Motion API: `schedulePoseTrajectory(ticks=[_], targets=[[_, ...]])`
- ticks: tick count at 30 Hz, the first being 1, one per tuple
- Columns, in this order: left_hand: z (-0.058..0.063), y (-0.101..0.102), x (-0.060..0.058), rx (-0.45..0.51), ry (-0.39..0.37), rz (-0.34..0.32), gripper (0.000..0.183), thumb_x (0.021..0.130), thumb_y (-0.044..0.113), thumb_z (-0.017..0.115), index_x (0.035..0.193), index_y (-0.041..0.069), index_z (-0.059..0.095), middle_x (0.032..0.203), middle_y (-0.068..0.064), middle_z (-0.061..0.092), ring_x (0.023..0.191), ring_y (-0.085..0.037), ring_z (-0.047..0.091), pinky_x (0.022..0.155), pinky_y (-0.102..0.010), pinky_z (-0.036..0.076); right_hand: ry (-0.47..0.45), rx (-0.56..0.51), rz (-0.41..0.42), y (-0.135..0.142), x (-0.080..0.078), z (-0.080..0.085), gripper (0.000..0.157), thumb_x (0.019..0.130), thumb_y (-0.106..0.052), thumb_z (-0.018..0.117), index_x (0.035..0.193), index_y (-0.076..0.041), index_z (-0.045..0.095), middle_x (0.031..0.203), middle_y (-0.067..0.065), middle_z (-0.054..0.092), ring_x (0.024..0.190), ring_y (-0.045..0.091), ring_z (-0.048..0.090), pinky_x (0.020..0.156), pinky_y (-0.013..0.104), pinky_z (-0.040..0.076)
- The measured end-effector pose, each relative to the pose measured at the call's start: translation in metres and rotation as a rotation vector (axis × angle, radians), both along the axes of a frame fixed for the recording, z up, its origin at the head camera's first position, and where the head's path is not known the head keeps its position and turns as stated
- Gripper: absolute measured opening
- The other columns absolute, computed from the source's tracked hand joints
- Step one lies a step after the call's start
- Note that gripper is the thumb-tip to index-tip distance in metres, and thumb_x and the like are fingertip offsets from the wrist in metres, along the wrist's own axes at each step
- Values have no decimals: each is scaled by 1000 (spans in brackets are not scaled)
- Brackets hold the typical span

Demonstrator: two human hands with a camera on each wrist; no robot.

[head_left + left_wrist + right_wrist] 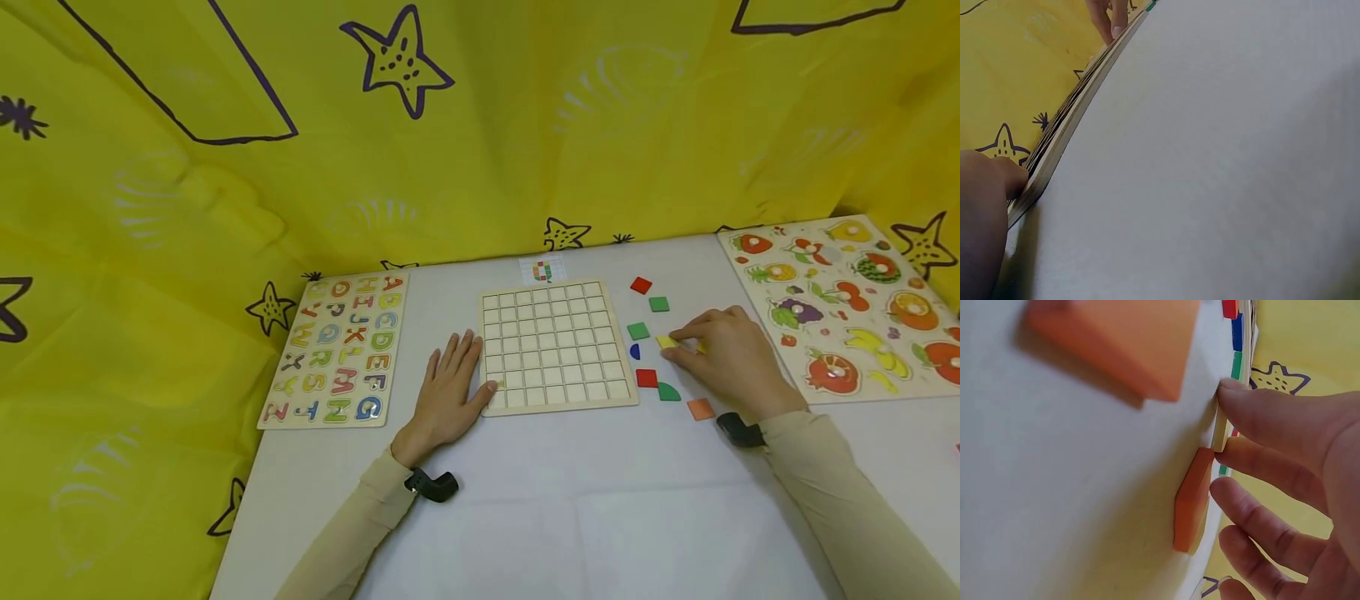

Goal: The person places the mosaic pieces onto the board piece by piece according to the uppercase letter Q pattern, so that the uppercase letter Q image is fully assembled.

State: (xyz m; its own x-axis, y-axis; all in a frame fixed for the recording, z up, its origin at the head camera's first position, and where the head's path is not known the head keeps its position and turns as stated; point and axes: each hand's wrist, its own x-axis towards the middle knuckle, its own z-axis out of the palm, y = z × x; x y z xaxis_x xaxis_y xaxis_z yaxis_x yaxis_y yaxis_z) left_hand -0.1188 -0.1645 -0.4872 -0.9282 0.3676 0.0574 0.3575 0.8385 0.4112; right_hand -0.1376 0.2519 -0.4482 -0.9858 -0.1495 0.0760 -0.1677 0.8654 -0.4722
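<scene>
My left hand (pixel 446 400) lies flat with fingers straight beside a wooden grid board (pixel 561 409), its thumb on the board's near left corner. In the left wrist view, that thumb (pixel 1015 178) presses at the board's edge. To the right of the board, my right hand (pixel 733 358) pinches a yellow square tile (pixel 664 342) between thumb and forefinger. The right wrist view shows this tile (pixel 1220 434) edge-on, with an orange piece (pixel 1192 500) close below it. Another yellow piece is partly hidden under the right hand.
Red tiles (pixel 647 378), green tiles (pixel 638 331), a blue half-circle (pixel 635 352), a green quarter-circle (pixel 669 392) and an orange square (pixel 701 408) lie right of the board. A pattern card (pixel 555 268) lies behind it. A letter puzzle (pixel 330 350) and fruit puzzle (pixel 862 308) flank them.
</scene>
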Motion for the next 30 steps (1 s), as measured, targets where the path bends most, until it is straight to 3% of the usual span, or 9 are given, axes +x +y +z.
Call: schedulePoseTrajectory(ticks=[10, 14, 20, 30], targets=[[-2, 0, 1, 10, 22, 6, 77, 106, 47, 50, 168, 8, 28, 177, -10, 20, 166, -33, 10, 130, -60, 7, 8, 33, -12, -10, -6, -1, 32, 88, -27, 87, 104, 1, 83, 105, 25, 77, 102, 42, 56, 84, 54, 45], [-2, 0, 2, 10, 26, 13, 76, 106, 48, 50, 168, 9, 29, 177, -9, 21, 166, -33, 10, 130, -60, 7, -7, 54, 3, -11, -7, 0, 30, 91, -25, 84, 107, 1, 83, 107, 26, 76, 103, 43, 57, 83, 55, 46], [-2, 1, 1, 13, 37, 17, 76, 106, 47, 51, 168, 9, 30, 177, -10, 22, 166, -33, 11, 130, -60, 8, -36, 61, -3, -7, -3, 2, 40, 91, -29, 84, 117, 1, 79, 113, 25, 75, 107, 44, 55, 89, 59, 47], [-2, 0, 2, 9, 29, 17, 76, 106, 47, 50, 168, 9, 29, 177, -10, 23, 166, -33, 10, 131, -59, 8, -58, 44, -14, -1, 0, 1, 34, 94, -24, 82, 113, 3, 75, 105, 22, 74, 103, 42, 55, 87, 58, 48]])
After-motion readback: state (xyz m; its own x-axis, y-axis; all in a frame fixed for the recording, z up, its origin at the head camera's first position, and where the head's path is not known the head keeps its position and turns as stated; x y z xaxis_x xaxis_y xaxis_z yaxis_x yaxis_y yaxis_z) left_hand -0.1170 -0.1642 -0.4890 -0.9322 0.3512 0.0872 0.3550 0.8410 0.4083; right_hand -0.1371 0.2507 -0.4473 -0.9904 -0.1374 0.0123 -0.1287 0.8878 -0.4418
